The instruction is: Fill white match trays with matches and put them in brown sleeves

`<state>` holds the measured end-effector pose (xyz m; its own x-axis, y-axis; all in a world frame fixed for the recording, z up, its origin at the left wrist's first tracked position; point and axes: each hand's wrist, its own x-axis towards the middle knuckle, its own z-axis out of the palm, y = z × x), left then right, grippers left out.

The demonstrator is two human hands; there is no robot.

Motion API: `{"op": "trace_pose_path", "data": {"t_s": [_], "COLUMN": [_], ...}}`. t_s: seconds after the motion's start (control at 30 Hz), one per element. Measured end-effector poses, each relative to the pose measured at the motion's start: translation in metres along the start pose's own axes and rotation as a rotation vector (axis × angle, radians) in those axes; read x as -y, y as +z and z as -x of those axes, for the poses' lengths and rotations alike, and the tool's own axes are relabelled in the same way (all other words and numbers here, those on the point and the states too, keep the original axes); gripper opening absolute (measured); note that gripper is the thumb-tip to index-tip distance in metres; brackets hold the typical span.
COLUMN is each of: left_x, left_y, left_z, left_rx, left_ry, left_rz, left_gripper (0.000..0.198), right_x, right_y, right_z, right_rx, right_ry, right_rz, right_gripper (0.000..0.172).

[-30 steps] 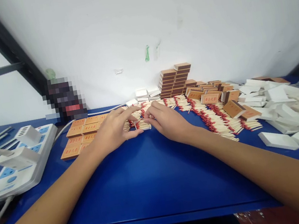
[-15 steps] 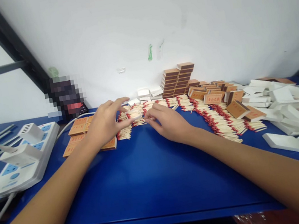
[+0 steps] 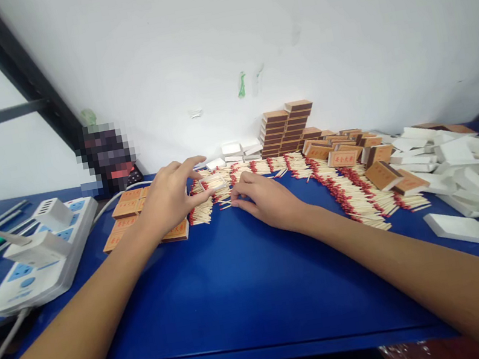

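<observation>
My left hand (image 3: pixel 173 194) holds a small white matchbox tray (image 3: pixel 213 182) between thumb and fingers, and matchsticks lie inside it. My right hand (image 3: pixel 265 199) is low over the blue table, with its fingers curled and their tips together. A few loose matchsticks (image 3: pixel 225 204) show at those fingertips; whether they are gripped is hard to make out. Under and around the tray lies a pile of red-tipped matches (image 3: pixel 201 211). Printed orange matchboxes (image 3: pixel 121 227) lie partly hidden behind my left forearm.
Brown matchboxes (image 3: pixel 286 130) stand stacked by the wall, beside several white trays (image 3: pixel 231 149). More matches (image 3: pixel 353 200) and tumbled matchboxes (image 3: pixel 343 157) lie to the right, then a heap of white trays (image 3: pixel 453 168). A power strip (image 3: pixel 47 267) sits on the left.
My right fingertips have moved slightly left and down to the table, where loose matchsticks now show beside them. My left hand keeps the tray in nearly the same place.
</observation>
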<state>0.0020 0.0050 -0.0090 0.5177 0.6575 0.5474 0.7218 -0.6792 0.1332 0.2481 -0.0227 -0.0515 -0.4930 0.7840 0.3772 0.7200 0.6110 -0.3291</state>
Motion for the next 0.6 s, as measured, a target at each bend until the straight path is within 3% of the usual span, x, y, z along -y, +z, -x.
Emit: {"op": "trace_pose_path", "data": {"t_s": [0.4, 0.6], "left_x": [0.001, 0.000], "left_y": [0.001, 0.001], "left_z": [0.000, 0.000], "left_rx": [0.003, -0.006], "left_ry": [0.023, 0.021], "left_rz": [-0.006, 0.004], "left_gripper": [0.061, 0.062], "right_x": [0.005, 0.002], "right_y": [-0.015, -0.017], "right_z": [0.004, 0.008], "right_rx": [0.133, 0.108], "right_ry": [0.038, 0.038], "right_rz": [0.106, 0.124], "right_gripper": [0.009, 0.013]}}
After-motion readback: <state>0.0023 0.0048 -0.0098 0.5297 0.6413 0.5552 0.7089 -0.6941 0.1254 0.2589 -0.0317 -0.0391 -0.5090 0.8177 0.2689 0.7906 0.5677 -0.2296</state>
